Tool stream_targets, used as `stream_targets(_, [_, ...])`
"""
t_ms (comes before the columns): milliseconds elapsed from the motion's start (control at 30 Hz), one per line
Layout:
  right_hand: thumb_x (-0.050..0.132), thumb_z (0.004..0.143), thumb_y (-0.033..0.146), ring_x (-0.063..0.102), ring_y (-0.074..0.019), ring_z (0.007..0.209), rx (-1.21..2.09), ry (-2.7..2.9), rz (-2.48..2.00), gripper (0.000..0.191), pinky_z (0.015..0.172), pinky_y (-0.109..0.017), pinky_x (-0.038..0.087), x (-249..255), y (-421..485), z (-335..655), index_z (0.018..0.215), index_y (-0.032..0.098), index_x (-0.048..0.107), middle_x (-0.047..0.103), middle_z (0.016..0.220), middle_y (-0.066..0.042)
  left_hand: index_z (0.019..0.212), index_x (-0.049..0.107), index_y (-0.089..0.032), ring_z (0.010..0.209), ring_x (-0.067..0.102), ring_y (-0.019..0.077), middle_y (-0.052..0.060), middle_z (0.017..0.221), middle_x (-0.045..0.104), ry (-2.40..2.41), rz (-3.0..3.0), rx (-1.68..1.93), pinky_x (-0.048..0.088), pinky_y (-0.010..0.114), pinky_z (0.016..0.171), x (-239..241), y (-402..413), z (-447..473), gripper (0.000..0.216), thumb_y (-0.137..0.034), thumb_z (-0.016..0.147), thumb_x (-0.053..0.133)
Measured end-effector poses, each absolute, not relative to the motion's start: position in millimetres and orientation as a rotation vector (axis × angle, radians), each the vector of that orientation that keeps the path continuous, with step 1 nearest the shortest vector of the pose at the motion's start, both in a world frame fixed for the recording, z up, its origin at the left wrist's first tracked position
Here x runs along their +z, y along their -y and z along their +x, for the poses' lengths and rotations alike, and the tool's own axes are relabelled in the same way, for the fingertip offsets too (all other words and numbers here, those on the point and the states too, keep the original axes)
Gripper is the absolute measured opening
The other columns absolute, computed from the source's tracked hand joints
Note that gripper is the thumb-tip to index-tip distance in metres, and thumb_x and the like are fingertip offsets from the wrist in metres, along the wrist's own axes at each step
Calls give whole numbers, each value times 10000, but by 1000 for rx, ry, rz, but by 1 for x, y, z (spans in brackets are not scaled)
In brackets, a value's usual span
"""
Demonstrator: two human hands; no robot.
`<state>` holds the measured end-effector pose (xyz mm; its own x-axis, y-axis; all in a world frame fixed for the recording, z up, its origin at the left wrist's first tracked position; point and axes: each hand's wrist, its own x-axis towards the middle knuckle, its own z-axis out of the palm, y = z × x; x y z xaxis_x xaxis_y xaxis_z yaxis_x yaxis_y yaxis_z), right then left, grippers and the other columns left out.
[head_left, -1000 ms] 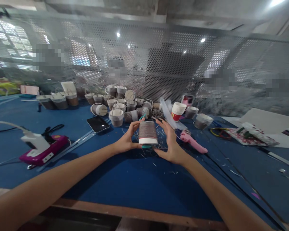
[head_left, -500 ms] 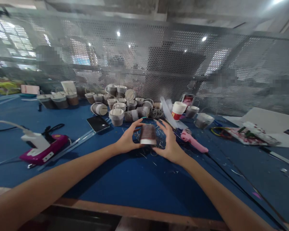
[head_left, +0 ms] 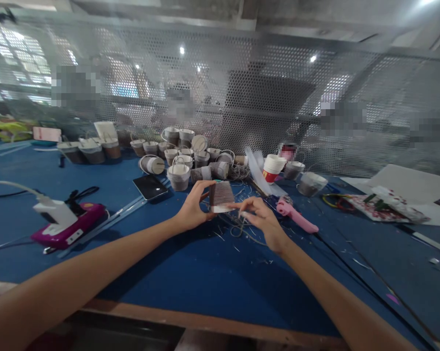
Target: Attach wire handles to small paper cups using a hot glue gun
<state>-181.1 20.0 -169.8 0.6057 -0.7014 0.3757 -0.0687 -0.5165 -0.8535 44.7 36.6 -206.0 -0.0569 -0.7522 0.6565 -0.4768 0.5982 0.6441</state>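
My left hand [head_left: 194,207] is closed around the left side of a small paper cup [head_left: 222,194], wound with brown-grey cord. The cup is tipped upside down, its white rim low and facing me. My right hand [head_left: 262,219] is at the cup's lower right, its index finger reaching to the white rim. Thumb and fingers there are drawn together on what looks like a thin cord [head_left: 238,231], which trails in loops below; the pinch itself is small and partly hidden.
Behind stand several cord-wrapped cups with handles [head_left: 178,176]. To the right are stacked paper cups [head_left: 272,168] and a pink glue gun [head_left: 296,218] with a black cable. A phone [head_left: 150,187] and a purple power strip [head_left: 68,226] lie left. Cord scraps litter the blue table [head_left: 205,282].
My right hand has left the cup's side and come down to its rim, fingers drawn together. The cup has tilted slightly, and my left hand keeps hold of it.
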Motion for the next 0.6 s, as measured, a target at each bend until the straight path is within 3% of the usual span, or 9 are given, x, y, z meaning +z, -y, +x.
stream_targets(133, [408, 805, 410, 603, -231, 872, -1050, -677, -1590, 218, 723, -342, 395, -176, -3, -181, 692, 230, 453, 709, 806, -64, 1224, 432, -279, 1216, 476, 236, 69, 1279, 427, 1677, 981, -300, 511, 411, 967, -204, -37, 44, 656, -152, 638, 699])
stream_targets(267, [444, 731, 451, 504, -180, 568, -1264, -945, -1326, 232, 512, -285, 300, -183, 12, -186, 651, 234, 417, 658, 624, -46, 1227, 428, -271, 1217, 471, 235, 76, 1275, 427, 1679, 977, -270, 501, 415, 982, -204, -36, 46, 651, -171, 649, 710])
stream_targets(433, [511, 780, 333, 522, -160, 651, -1609, -792, -1520, 144, 613, -295, 366, -184, 9, -189, 702, 212, 516, 657, 713, -14, 1275, 394, -285, 1251, 444, 242, 80, 1299, 405, 1672, 977, -271, 461, 441, 1029, -206, -34, 47, 679, -200, 680, 711])
stream_targets(600, [455, 839, 269, 554, -181, 736, -1417, -505, -1754, 129, 723, -349, 411, -181, -5, -187, 748, 210, 525, 669, 809, -41, 1369, 309, -309, 1259, 431, 261, 88, 1307, 393, 1647, 1010, -371, 447, 475, 1035, -208, -34, 48, 828, -178, 661, 718])
